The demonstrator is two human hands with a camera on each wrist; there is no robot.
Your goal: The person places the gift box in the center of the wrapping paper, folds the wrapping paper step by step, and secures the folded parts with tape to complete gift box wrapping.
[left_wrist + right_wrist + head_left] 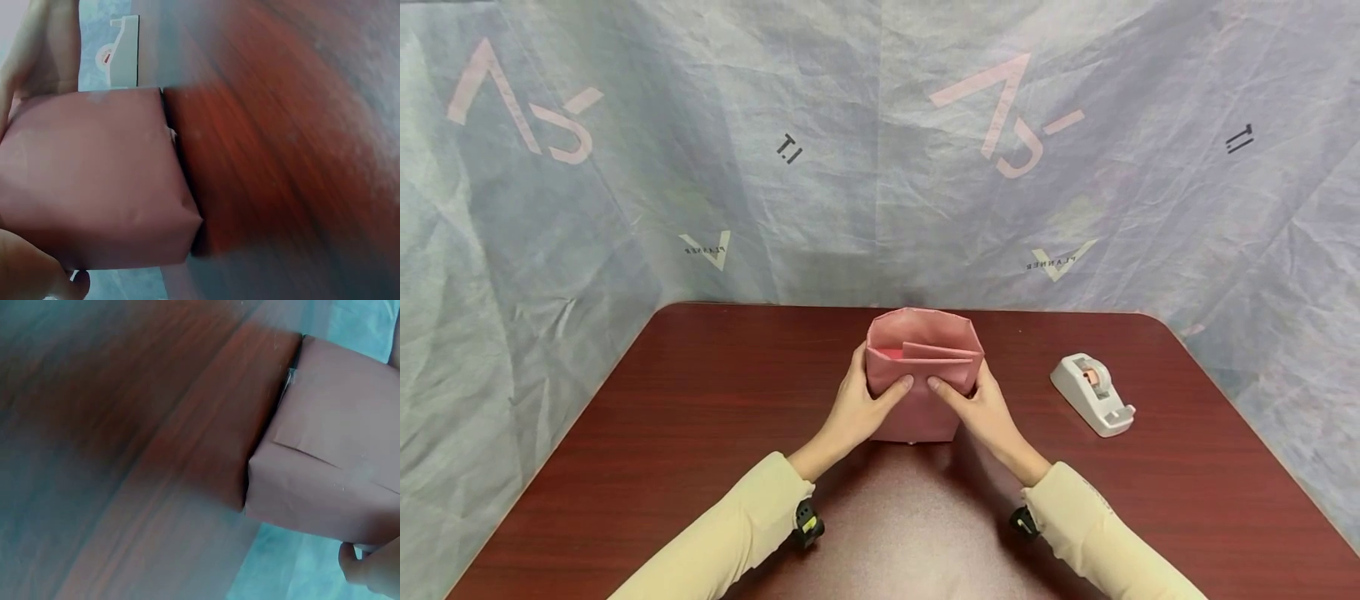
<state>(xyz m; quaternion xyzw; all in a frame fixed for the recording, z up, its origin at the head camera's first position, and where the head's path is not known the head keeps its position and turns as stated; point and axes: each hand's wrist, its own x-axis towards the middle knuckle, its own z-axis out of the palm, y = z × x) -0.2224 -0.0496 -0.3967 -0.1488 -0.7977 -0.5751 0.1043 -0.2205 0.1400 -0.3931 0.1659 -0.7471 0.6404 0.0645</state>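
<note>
A pink paper bag point(916, 414) stands upright at the middle of the table, its mouth open at the top and a flap folded down inside the near rim. My left hand point(859, 402) grips its left side, thumb pressed on the front face. On the opposite side my right hand point(987, 407) holds it the same way, and the two thumbs point toward each other. The other fingers go round the sides, mostly hidden. Both wrist views show the bag's lower edge at the tabletop; in the right one a shiny clear strip point(290, 377) sits on that edge.
To the right of the bag, a white tape dispenser point(1093, 395) with a roll in it lies on the dark red wooden table point(715, 400). Grey printed cloth point(827, 208) hangs behind and along both sides of the table.
</note>
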